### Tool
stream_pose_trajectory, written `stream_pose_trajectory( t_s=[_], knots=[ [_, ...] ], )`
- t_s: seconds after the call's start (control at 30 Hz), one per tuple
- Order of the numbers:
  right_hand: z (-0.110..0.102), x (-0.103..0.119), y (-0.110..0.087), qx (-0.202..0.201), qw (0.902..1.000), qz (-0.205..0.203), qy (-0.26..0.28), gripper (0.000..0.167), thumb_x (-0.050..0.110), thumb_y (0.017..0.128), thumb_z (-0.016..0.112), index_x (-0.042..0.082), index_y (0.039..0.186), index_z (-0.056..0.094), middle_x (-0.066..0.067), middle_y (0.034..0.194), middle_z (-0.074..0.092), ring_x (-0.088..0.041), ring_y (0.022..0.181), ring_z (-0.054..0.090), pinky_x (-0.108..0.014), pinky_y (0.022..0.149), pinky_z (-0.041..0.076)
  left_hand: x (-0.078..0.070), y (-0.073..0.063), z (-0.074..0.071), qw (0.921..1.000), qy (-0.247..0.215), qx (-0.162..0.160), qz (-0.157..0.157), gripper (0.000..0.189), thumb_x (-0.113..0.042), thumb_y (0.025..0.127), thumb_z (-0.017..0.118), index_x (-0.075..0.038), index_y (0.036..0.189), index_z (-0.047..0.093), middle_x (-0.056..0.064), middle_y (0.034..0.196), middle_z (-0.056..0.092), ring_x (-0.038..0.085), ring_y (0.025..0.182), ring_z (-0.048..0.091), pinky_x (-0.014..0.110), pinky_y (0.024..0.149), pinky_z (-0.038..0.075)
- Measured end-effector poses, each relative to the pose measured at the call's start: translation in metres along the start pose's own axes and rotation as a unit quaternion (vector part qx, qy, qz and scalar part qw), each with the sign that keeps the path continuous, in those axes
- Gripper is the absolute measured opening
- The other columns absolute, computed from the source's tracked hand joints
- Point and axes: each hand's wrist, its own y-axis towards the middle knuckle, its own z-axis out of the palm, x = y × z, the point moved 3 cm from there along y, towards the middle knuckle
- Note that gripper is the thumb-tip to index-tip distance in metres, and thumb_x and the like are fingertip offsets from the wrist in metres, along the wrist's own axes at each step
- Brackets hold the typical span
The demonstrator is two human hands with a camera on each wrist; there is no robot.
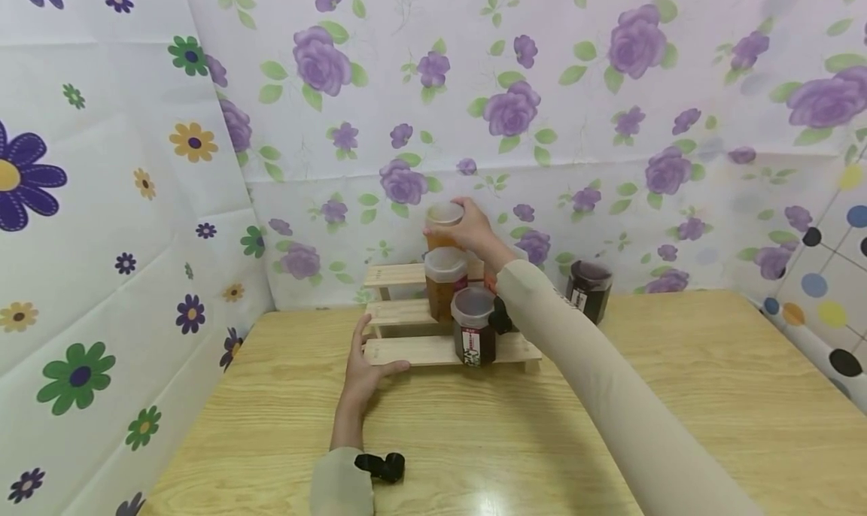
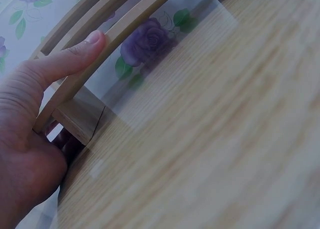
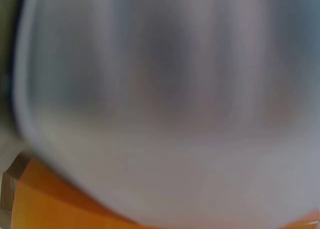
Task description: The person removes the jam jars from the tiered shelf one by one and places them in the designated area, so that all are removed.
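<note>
Between the thumb and fingers of the right hand (image 1: 473, 229), the rearmost jar (image 1: 441, 241) is clamped near its top. Between those of the left hand (image 1: 362, 373), the wooden rack (image 1: 413, 350) is gripped.

Readable text: none in any view.
Front jar (image 1: 474, 314): white label (image 1: 470, 346) with dark and red print; characters too small to read.
Dark jar beside the rack (image 1: 411, 352): white label (image 1: 579, 299) with dark marks; illegible.
Middle jar (image 1: 442, 284): reddish patch at its right side; no lettering distinguishable.
Shelf ends: small marks; cannot tell if characters.
</note>
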Motion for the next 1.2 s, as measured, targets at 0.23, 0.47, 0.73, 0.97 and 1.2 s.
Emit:
stream_pose_trajectory(
  t_s=[0.23,0.47,0.73,0.97,1.2],
  knots=[
    [-0.001,0.001,-0.002,-0.010,0.9999,-0.005,-0.007,0.089,0.040,0.076,0.083,0.009,0.143,0.034,-0.014,0.140,0.045,-0.026,0.110,0.048,-0.034,0.075,0.047,0.000,0.001,0.000,1.0000,0.000,-0.001,0.003,0.113,-0.013,0.068,0.090,-0.041,0.152,0.021,0.014,0.155,0.023,0.036,0.140,0.024,0.066,0.113,0.024],
    [-0.004,0.000,-0.003,-0.028,0.9996,-0.007,-0.004,0.087,0.039,0.074,0.085,0.010,0.140,0.035,-0.014,0.136,0.047,-0.027,0.110,0.049,-0.038,0.082,0.049,-0.002,-0.001,0.002,0.9999,0.001,0.000,0.011,0.112,-0.013,0.068,0.089,-0.040,0.153,0.021,0.013,0.158,0.020,0.035,0.141,0.024,0.065,0.112,0.026],
    [-0.014,0.009,-0.003,-0.061,0.9958,-0.039,0.056,0.086,0.037,0.073,0.086,0.010,0.137,0.035,-0.015,0.136,0.047,-0.030,0.123,0.050,-0.044,0.104,0.046,-0.005,-0.002,-0.001,1.0000,-0.004,0.000,0.002,0.113,-0.009,0.067,0.089,-0.036,0.154,0.021,0.017,0.158,0.019,0.037,0.142,0.022,0.066,0.113,0.024],
    [-0.055,0.028,-0.011,-0.107,0.9873,-0.066,0.097,0.083,0.032,0.075,0.085,0.009,0.137,0.034,-0.013,0.137,0.047,-0.026,0.124,0.050,-0.040,0.106,0.045,-0.004,-0.001,0.000,1.0000,0.003,0.003,-0.008,0.115,-0.011,0.067,0.090,-0.035,0.154,0.019,0.018,0.157,0.020,0.040,0.142,0.023,0.067,0.112,0.024],
    [-0.113,0.020,-0.020,-0.140,0.9854,-0.054,0.081,0.087,0.034,0.074,0.086,0.012,0.139,0.032,-0.011,0.139,0.045,-0.024,0.125,0.048,-0.037,0.107,0.044,-0.002,-0.002,-0.001,0.9998,0.020,-0.001,0.003,0.113,-0.017,0.068,0.090,-0.042,0.153,0.019,0.015,0.157,0.019,0.038,0.144,0.020,0.067,0.112,0.023]
  ],
)
